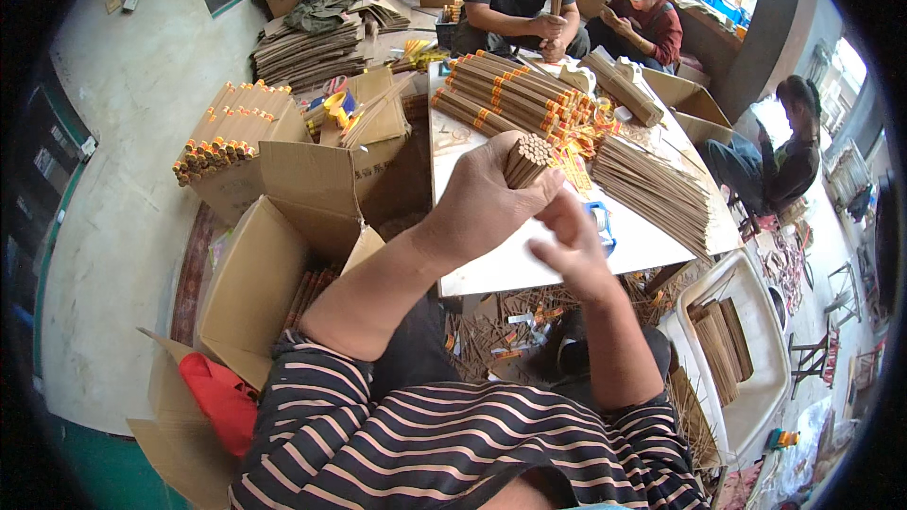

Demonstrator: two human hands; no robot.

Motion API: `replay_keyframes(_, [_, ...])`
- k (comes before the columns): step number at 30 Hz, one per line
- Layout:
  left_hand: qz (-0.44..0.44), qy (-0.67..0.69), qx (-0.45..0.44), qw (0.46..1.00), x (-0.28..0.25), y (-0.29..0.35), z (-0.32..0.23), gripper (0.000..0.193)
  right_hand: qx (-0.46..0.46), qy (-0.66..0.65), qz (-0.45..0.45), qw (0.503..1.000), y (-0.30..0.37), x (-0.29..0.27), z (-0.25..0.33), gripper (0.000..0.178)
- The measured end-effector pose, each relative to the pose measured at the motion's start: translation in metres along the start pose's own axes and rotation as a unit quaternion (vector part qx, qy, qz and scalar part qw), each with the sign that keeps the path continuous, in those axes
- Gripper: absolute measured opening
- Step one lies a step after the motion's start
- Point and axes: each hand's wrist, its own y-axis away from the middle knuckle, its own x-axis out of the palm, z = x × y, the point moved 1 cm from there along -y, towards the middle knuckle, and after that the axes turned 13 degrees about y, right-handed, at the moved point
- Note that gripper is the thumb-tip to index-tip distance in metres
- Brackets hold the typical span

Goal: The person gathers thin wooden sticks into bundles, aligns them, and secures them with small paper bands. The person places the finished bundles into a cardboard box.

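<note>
My left hand (487, 194) is wrapped round a bundle of brown incense sticks (531, 153), its round cut ends facing up toward me, above the near part of the white table (482, 260). Just to the right of the bundle is my right hand (578, 244), slightly blurred, thumb and fingers apart; I see nothing in it. Under it on the table sits a blue tape dispenser (601, 227). Loose brown sticks (652, 191) lie fanned out to the right. Banded bundles with red and yellow labels (515, 94) are stacked farther back, beside loose labels (576, 146).
An open cardboard box (241, 274) stands at my left, with more bundles (241, 118) stacked beyond it. A white tub (770, 359) holding sticks is at my right. Stick scraps (487, 340) litter the floor. Across the table one person (515, 5) holds sticks; two others sit farther right.
</note>
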Motion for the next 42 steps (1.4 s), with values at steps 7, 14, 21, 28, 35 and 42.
replay_keyframes(7, [0.151,-0.121,-0.044,0.980,0.007,0.038,0.020,0.022,-0.041,0.338,-0.065,0.938,0.015,-0.006,0.045,0.039])
replay_keyframes(14, [0.192,-0.011,-0.212,0.958,0.029,0.074,0.038,0.021,-0.071,0.327,-0.105,0.937,0.049,0.000,0.010,0.018])
replay_keyframes(21, [0.201,0.188,-0.473,0.837,0.023,0.094,0.029,0.022,0.048,0.211,-0.084,0.973,0.078,0.007,-0.001,0.017])
replay_keyframes(28, [0.172,0.257,-0.458,0.833,0.021,0.122,0.040,0.038,0.130,0.145,-0.041,0.980,0.089,0.017,-0.009,0.024])
replay_keyframes(35, [0.129,0.326,-0.494,0.795,0.016,0.131,0.048,0.037,0.167,-0.055,0.097,0.980,0.094,-0.004,-0.014,0.028])
replay_keyframes(42, [0.124,0.363,-0.497,0.778,0.020,0.128,0.042,0.033,0.194,-0.126,0.131,0.964,0.097,-0.005,-0.023,0.026])
